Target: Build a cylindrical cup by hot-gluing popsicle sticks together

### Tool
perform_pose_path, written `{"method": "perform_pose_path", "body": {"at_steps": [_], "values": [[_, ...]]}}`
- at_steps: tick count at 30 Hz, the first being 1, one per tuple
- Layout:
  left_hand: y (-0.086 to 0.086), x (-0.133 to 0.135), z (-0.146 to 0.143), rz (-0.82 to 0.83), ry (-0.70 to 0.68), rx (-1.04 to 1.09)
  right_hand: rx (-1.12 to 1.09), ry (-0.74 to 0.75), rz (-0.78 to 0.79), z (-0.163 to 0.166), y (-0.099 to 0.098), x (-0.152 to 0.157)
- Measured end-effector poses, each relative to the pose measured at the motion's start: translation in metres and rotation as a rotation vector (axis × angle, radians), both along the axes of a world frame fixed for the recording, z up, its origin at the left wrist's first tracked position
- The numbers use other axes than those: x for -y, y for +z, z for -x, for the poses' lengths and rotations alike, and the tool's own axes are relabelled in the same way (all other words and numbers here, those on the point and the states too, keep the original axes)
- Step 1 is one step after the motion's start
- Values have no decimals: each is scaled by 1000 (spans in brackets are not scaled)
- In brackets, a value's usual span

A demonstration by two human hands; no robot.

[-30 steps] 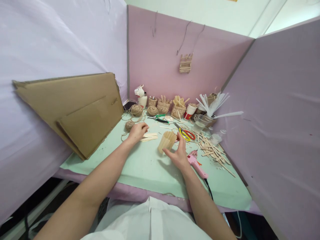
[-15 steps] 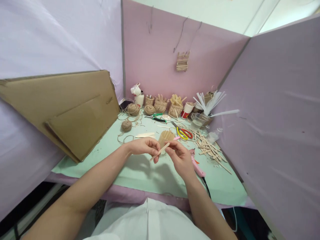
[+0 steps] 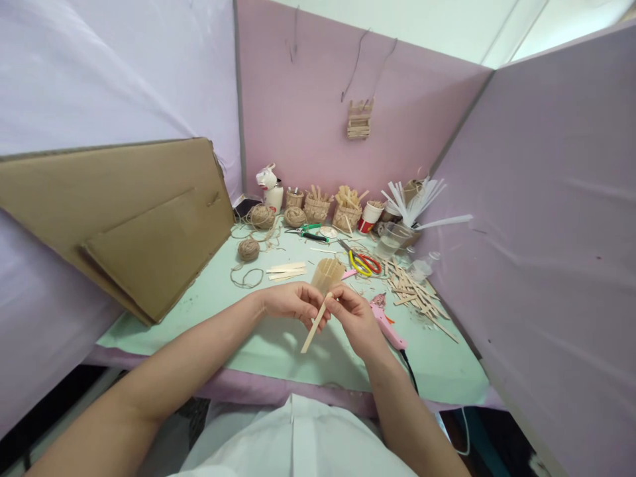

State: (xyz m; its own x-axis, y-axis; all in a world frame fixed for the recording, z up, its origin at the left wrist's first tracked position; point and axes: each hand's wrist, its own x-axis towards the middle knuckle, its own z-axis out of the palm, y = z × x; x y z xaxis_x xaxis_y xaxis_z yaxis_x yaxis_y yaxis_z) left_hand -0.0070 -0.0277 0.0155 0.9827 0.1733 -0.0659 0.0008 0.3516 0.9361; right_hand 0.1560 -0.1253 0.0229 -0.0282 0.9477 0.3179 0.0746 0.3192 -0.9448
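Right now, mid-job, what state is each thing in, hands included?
Stick: held at a slant, lower end free
Right hand: pinching the stick's upper end
Left hand: fingers at the stick, grip partly hidden
Wooden holder: partly hidden behind the hands
Glue gun: lying down, heat can't be seen
Pliers: lying, handles apart
Twine ball: wound
Cardboard: leaning
Small rack: hanging

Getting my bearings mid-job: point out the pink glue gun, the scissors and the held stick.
Pink glue gun (image 3: 389,328), head view, handle.
Scissors (image 3: 353,254), head view, junction of blades and handles.
Held stick (image 3: 313,330), head view, exposed lower length.
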Motion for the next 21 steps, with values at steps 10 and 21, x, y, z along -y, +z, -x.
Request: {"method": "perform_pose_path", "body": {"at_steps": [10, 21], "values": [[-1, -3, 2, 32, 59, -21, 253, -166, -41, -14, 11, 10], [3, -27, 23, 85, 442, 99, 1192, -510, 325, -114, -12, 35]]}}
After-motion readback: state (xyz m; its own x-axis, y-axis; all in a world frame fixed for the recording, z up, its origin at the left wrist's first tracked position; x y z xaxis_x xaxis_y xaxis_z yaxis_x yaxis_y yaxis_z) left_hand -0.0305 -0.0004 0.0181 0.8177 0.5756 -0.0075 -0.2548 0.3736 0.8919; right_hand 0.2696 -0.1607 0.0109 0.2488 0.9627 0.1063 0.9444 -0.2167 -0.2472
